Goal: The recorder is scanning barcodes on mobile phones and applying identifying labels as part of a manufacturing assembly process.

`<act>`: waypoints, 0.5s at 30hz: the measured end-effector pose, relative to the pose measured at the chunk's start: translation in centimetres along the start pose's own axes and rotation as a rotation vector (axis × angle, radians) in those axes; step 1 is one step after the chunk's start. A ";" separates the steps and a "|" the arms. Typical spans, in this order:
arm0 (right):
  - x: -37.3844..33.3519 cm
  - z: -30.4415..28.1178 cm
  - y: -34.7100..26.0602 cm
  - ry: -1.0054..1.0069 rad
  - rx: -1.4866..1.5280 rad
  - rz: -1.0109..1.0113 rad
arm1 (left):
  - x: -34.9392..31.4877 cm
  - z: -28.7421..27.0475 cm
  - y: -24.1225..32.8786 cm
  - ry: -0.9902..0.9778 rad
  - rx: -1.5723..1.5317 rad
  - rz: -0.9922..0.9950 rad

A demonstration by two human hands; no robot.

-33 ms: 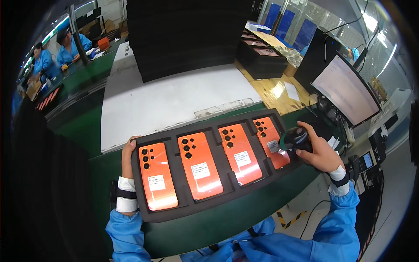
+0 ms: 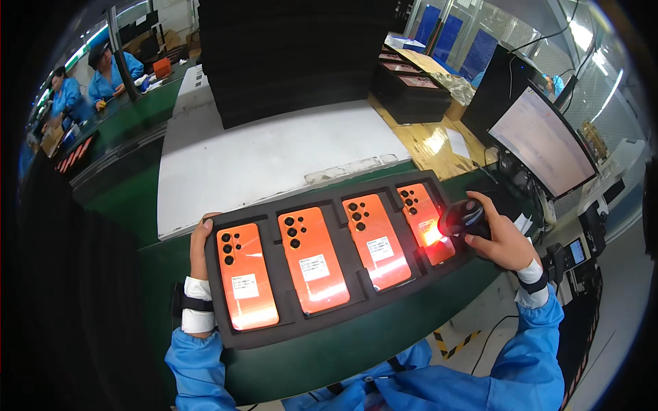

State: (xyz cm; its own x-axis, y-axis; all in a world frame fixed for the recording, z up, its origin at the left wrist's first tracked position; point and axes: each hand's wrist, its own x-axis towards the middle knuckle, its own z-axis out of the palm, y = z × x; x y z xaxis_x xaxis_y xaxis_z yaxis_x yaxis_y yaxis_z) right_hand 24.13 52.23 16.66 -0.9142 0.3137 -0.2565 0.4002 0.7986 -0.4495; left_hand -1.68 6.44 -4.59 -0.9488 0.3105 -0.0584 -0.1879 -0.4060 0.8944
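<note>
A dark foam tray (image 2: 274, 271) lies across the green bench, holding several orange phones (image 2: 313, 264) with their backs up. Each has round camera lenses and a white label. My left hand (image 2: 200, 245) grips the tray's left end, thumb on the rim and the other fingers mostly hidden. In my right hand (image 2: 508, 241) is a black handheld barcode scanner (image 2: 464, 218), held over the tray's right end. A bright red light from it falls on the label of the rightmost phone (image 2: 417, 203).
Behind the tray lies a white board (image 2: 274, 161) with a tall black stack (image 2: 295, 61) on it. To the right stand a monitor (image 2: 545, 137) and black trays of phones (image 2: 411, 96) on a wooden surface. Two people in blue (image 2: 106, 79) sit far left.
The scanner's red light has come on over the rightmost phone's label. Both hands and the tray stay practically where they were.
</note>
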 end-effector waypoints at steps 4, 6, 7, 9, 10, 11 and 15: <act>0.0 0.3 0.1 0.005 0.008 -0.041 | 0.0 0.0 0.0 -0.010 0.009 -0.010; 0.0 0.3 -0.3 0.008 0.011 -0.021 | -0.1 0.1 0.0 0.007 0.022 0.004; 0.0 0.3 -0.3 0.008 0.011 -0.023 | -0.1 0.1 0.0 0.008 0.022 0.005; 0.1 0.2 -0.3 0.006 -0.003 -0.044 | 0.0 0.1 0.0 -0.021 0.028 0.010; 0.1 0.2 -0.3 0.006 -0.004 -0.045 | 0.0 0.1 0.0 -0.020 0.028 0.011; 0.0 0.3 -0.4 0.017 -0.005 -0.067 | 0.0 0.1 0.0 -0.011 0.026 0.007; -0.2 0.0 -0.9 0.021 0.003 -0.057 | 0.0 -0.3 -0.2 -0.006 0.041 0.014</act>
State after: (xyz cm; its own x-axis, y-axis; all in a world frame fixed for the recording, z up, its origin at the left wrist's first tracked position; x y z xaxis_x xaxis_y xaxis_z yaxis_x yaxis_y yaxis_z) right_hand 23.94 51.42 17.11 -0.9367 0.2785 -0.2120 0.3474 0.8141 -0.4653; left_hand -1.67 6.29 -4.93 -0.9496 0.3103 -0.0434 -0.1641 -0.3747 0.9125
